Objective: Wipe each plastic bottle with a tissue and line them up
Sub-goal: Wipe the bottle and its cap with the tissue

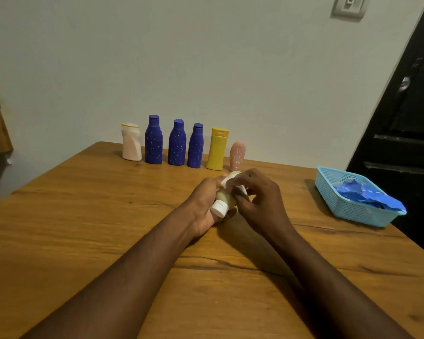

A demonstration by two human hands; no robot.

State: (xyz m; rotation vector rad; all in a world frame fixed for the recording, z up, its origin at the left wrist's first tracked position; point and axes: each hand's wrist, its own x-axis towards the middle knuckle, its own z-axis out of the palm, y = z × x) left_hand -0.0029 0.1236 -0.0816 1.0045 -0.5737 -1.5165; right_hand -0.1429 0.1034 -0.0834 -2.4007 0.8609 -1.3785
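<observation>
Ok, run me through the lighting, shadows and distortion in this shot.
Head view: dim, even light, no glare; soft shadows lie on the table under both forearms; wide-angle distortion leans the dark door; lined-up bottles look sharp; the left hand, right hand, tissue and cream bottle are slightly soft.

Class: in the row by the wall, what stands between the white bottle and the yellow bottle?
Three upright dark blue speckled plastic bottles: left, middle, right. The head view shows this.
</observation>
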